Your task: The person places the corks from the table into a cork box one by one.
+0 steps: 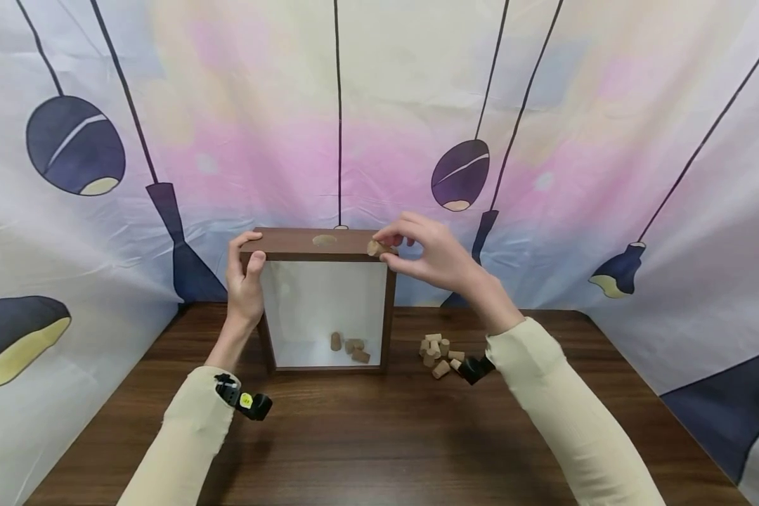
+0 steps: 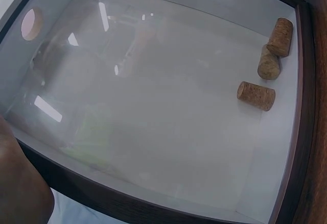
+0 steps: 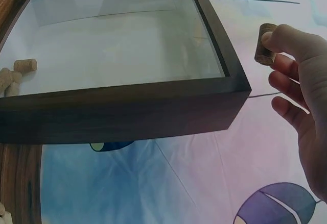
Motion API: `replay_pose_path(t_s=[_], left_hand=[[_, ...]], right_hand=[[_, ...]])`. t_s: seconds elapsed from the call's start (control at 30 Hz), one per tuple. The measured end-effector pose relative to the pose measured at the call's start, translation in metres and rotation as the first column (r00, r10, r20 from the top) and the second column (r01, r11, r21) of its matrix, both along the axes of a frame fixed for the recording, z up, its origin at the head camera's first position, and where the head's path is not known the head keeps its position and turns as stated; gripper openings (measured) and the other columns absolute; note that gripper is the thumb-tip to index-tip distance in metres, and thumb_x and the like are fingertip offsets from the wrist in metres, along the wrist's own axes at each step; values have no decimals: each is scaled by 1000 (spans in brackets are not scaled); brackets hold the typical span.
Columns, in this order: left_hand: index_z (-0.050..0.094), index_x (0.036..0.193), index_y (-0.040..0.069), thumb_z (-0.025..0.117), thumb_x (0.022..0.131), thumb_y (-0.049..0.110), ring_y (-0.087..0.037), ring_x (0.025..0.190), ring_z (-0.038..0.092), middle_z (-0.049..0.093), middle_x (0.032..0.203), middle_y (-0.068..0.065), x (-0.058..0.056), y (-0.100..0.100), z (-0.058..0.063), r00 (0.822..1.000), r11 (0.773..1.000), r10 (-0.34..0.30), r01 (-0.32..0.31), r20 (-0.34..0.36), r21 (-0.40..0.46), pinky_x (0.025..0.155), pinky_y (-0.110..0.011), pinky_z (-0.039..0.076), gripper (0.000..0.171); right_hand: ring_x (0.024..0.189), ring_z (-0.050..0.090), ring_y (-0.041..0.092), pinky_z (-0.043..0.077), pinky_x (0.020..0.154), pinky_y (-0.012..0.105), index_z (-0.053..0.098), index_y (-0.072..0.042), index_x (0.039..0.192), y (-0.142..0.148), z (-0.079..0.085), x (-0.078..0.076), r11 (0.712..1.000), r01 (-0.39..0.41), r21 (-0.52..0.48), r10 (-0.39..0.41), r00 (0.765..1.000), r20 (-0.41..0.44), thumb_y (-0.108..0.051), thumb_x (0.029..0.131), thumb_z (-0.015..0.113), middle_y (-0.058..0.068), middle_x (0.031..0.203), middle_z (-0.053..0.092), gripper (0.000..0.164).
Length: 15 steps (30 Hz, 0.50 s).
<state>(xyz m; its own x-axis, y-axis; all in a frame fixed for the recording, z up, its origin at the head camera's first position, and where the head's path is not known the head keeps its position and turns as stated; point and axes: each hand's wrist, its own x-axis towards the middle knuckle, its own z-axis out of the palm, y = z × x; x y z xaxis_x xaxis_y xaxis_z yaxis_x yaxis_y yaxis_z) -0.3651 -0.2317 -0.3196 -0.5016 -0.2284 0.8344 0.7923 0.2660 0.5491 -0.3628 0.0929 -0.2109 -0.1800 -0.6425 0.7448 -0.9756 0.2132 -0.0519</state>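
Note:
A brown wooden shadow box (image 1: 284, 243) with a clear front stands upright on the table, a round hole (image 1: 325, 240) in its top. My left hand (image 1: 245, 284) grips the upper left corner, thumb on the front edge and fingers over the top. Between thumb and fingertips my right hand (image 1: 439, 253) pinches a cork (image 3: 264, 45), above the top's right end and to the right of the hole. Three corks lie at the bottom inside the box, among them one cork (image 2: 256, 96) apart from the other two.
To the right of the box, a loose pile of corks (image 1: 431, 349) lies on the dark wooden table (image 1: 367, 443). A printed cloth (image 1: 259, 105) with lamp drawings hangs close behind the box and along both sides.

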Motion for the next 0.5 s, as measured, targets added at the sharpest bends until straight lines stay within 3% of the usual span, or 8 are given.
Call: replay_pose_path(t_s=[0.23,0.3,0.43,0.5], left_hand=[[49,135,1,49,102,33,-2,44,17,53,103,5,2,0,1,1000,1000,9,-9,26,7,46,-24,20,46],[50,135,2,50,101,31,-1,46,18,52,95,7,2,0,1,999,1000,6,-7,37,17,48,-24,22,45],[48,134,-2,49,102,29,0,49,18,51,114,11,1,1,-1,999,1000,-10,9,43,26,51,-24,22,45],[47,134,-3,49,102,31,1,47,16,52,114,10,1,1,-2,999,999,-13,12,42,35,50,-23,20,47]], right_hand=[[84,56,14,49,74,30,71,-5,111,-18,9,-5,999,39,37,-41,998,57,-10,88,72,3,91,65,24],[84,56,15,49,75,29,71,-6,111,-24,11,-6,998,53,42,-57,994,91,-10,88,72,4,91,65,24],[85,57,15,48,76,26,71,-7,111,-35,14,-8,996,76,37,-80,987,142,-13,89,72,3,91,65,23],[85,57,14,48,76,26,72,-8,110,-42,14,-10,996,79,31,-83,983,161,-13,89,72,3,91,65,22]])
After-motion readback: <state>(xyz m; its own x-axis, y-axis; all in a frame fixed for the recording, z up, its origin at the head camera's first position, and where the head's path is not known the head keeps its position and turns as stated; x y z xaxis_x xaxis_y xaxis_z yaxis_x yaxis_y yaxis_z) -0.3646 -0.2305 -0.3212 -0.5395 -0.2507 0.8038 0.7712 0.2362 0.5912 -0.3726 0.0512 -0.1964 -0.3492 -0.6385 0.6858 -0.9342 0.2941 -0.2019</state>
